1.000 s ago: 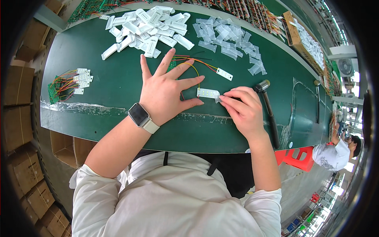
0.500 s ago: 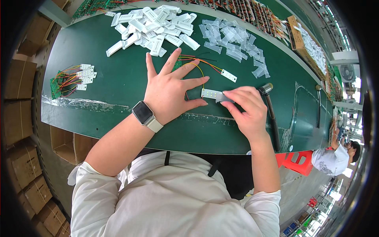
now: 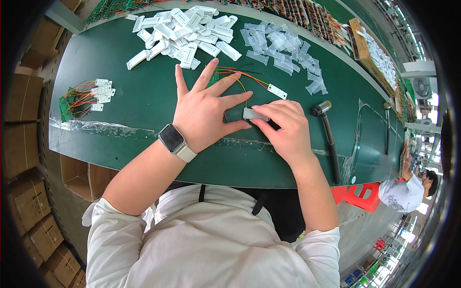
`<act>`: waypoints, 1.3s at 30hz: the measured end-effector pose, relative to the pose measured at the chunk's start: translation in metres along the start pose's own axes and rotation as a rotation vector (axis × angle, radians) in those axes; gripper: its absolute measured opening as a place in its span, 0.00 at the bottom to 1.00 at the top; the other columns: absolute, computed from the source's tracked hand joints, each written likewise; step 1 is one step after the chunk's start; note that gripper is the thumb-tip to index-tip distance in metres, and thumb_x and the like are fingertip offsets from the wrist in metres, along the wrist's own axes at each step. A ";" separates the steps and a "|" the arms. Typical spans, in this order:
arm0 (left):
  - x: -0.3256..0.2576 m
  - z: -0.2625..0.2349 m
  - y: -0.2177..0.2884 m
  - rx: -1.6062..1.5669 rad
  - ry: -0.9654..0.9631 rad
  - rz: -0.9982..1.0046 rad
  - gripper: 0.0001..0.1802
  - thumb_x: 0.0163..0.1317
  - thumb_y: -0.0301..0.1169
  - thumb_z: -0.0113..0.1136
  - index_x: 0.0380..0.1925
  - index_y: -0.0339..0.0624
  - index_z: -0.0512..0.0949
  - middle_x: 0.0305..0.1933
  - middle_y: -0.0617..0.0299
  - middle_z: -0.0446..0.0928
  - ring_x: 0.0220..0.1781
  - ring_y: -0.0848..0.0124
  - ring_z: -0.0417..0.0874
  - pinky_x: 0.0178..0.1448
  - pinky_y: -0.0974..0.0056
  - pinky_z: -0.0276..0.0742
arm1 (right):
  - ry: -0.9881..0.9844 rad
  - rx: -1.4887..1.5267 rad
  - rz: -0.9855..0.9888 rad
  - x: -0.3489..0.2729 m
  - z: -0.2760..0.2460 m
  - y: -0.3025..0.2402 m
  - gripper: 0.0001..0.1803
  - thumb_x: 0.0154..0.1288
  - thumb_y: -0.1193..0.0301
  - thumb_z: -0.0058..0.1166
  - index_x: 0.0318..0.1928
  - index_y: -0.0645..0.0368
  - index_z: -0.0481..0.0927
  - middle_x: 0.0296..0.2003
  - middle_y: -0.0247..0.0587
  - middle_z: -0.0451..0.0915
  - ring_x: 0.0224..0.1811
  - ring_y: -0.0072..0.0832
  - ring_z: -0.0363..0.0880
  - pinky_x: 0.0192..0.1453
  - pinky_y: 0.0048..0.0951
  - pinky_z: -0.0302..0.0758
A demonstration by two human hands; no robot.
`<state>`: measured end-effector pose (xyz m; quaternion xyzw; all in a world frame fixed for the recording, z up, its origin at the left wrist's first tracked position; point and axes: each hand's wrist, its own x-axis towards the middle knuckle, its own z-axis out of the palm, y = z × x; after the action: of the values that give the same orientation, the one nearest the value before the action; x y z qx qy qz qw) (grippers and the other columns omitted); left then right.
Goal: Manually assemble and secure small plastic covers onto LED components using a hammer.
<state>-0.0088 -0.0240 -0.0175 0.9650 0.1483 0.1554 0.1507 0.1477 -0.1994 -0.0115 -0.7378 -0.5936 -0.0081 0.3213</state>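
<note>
My left hand (image 3: 204,106) lies spread over the bench, its fingers across wires and a green circuit board (image 3: 213,79) that it partly hides. Just right of its thumb and forefinger is a small white LED strip board (image 3: 247,114), joined to a yellow wire. My right hand (image 3: 284,126) pinches a frosted clear plastic cover (image 3: 256,115), which now lies over most of that LED board. A second white LED board (image 3: 277,91) on red and yellow wires rests bare, beyond my right hand.
White plastic housings (image 3: 185,36) are heaped at the back, beside scattered clear covers (image 3: 278,43). Wired boards (image 3: 86,98) lie at left. A hammer (image 3: 328,139) is right of my hand. A cardboard box (image 3: 370,55) holds white parts; a person (image 3: 406,192) sits far right.
My right hand has moved left, sliding the clear cover along over the LED board, whose lights were showing before. My left hand stays nearly in place.
</note>
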 end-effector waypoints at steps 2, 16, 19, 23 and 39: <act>0.000 0.001 0.000 -0.001 0.006 0.003 0.35 0.48 0.60 0.83 0.61 0.79 0.89 0.78 0.75 0.77 0.89 0.53 0.61 0.79 0.07 0.36 | -0.002 -0.021 -0.010 0.000 0.000 0.000 0.14 0.58 0.68 0.78 0.46 0.52 0.93 0.41 0.30 0.92 0.47 0.30 0.87 0.59 0.38 0.78; -0.001 0.000 -0.003 0.006 0.011 0.005 0.35 0.49 0.61 0.83 0.61 0.78 0.89 0.78 0.74 0.77 0.89 0.53 0.61 0.81 0.10 0.38 | 0.227 -0.173 0.341 -0.014 -0.051 -0.004 0.17 0.62 0.65 0.79 0.48 0.56 0.90 0.45 0.39 0.90 0.50 0.40 0.87 0.58 0.41 0.82; -0.001 -0.001 -0.002 0.006 0.011 0.016 0.35 0.50 0.62 0.82 0.62 0.78 0.88 0.78 0.73 0.77 0.89 0.54 0.60 0.81 0.10 0.38 | 0.140 -0.467 0.633 -0.047 -0.078 0.010 0.21 0.65 0.61 0.77 0.51 0.59 0.86 0.40 0.40 0.87 0.49 0.42 0.85 0.57 0.43 0.81; 0.000 0.000 -0.001 -0.005 0.004 0.025 0.35 0.52 0.63 0.80 0.63 0.78 0.88 0.78 0.72 0.77 0.89 0.54 0.59 0.81 0.11 0.37 | 0.027 -0.305 0.809 -0.079 -0.094 0.041 0.19 0.73 0.61 0.71 0.51 0.63 0.84 0.38 0.43 0.85 0.39 0.40 0.83 0.46 0.39 0.81; -0.002 -0.001 0.000 -0.011 -0.026 0.001 0.37 0.53 0.64 0.79 0.65 0.76 0.86 0.80 0.70 0.74 0.91 0.52 0.55 0.81 0.10 0.35 | -0.009 0.144 0.430 -0.037 -0.042 -0.066 0.13 0.82 0.68 0.60 0.55 0.67 0.84 0.22 0.44 0.80 0.21 0.36 0.83 0.28 0.37 0.77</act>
<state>-0.0110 -0.0240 -0.0172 0.9661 0.1451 0.1438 0.1580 0.0945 -0.2463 0.0377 -0.8226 -0.4229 0.1063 0.3648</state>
